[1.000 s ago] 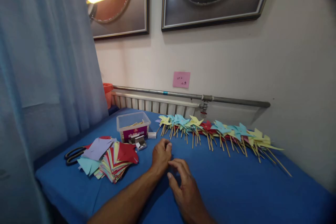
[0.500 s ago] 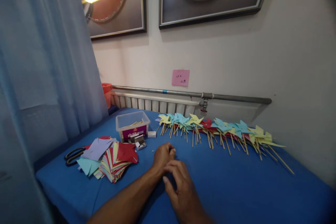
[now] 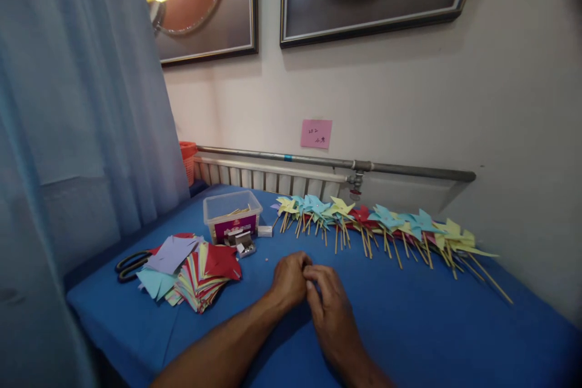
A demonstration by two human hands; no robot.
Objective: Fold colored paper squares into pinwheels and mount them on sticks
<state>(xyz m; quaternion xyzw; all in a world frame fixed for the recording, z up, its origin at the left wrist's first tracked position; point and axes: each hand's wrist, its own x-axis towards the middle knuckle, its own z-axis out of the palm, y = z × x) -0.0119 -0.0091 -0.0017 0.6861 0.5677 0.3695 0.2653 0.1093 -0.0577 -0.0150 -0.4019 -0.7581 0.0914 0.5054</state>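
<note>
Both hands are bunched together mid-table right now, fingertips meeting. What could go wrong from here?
1. The left hand and right hand pinch at something too small to make out; it could drop onto the blue cloth and be hard to find, like the tiny pale speck already lying loose.
2. A left-elbow sweep might scatter the stack of cut paper squares.
3. The scissors lie near the table edge and could be knocked off.
</note>
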